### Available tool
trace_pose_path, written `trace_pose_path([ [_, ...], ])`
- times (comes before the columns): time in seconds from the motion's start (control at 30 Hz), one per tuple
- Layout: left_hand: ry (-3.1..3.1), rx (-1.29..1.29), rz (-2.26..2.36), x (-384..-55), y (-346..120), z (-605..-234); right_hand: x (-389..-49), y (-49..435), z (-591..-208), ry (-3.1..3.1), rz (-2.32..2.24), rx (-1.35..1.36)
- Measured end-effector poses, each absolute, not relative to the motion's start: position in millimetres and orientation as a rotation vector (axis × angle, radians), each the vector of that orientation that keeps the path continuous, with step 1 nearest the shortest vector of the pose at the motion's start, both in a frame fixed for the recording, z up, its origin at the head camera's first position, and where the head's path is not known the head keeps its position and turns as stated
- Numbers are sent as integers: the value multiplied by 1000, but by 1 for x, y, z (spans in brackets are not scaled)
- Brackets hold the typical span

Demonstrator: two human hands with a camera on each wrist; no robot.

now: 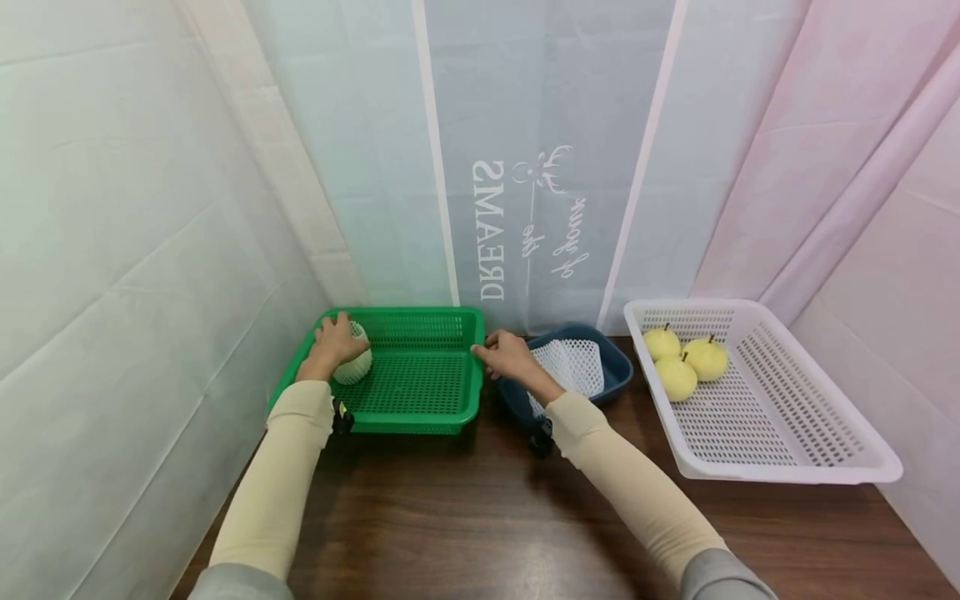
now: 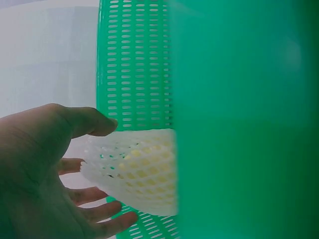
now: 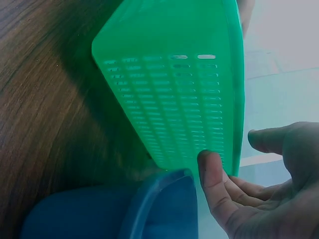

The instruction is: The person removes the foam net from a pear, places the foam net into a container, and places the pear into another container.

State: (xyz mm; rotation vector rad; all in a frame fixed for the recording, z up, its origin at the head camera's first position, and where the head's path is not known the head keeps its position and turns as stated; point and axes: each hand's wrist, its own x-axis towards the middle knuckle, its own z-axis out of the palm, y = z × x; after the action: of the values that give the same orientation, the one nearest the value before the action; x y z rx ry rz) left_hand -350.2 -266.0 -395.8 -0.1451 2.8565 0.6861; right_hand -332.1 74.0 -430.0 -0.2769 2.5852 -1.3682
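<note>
A pale yellow pear in a white foam net [image 1: 354,369] stands at the left end of the green basket [image 1: 420,423]. My left hand [image 1: 335,343] is over it; in the left wrist view the thumb is at the net's upper edge and the other fingers spread loosely beside it. My right hand [image 1: 512,354] is at the basket's right rim. In the right wrist view its fingers [image 3: 212,169] lie along the outer wall, the thumb apart from the rim. Below that hand sits a dark blue basin [image 1: 618,367] holding white foam nets [image 1: 577,367].
At the right stands a white basket [image 1: 787,475] with three bare pears [image 1: 678,379] in its left part. All the containers are on a dark wooden table [image 1: 450,517]. Cloth [image 1: 540,100] hangs behind them, with pale walls at both sides.
</note>
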Motion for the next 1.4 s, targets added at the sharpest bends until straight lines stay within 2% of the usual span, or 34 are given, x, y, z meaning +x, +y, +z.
trace_pose_path([
  [0.33,2835,-141,661,-353,-265,-382,-333,73,-432,2610,-1370,-268],
  [0.93,2818,-180,701,-360,-268,-388,-339,71,-435,2600,-1415,-248],
  [1.4,2742,-181,761,-356,-266,-401,-336,69,-439,2381,-1634,-169],
])
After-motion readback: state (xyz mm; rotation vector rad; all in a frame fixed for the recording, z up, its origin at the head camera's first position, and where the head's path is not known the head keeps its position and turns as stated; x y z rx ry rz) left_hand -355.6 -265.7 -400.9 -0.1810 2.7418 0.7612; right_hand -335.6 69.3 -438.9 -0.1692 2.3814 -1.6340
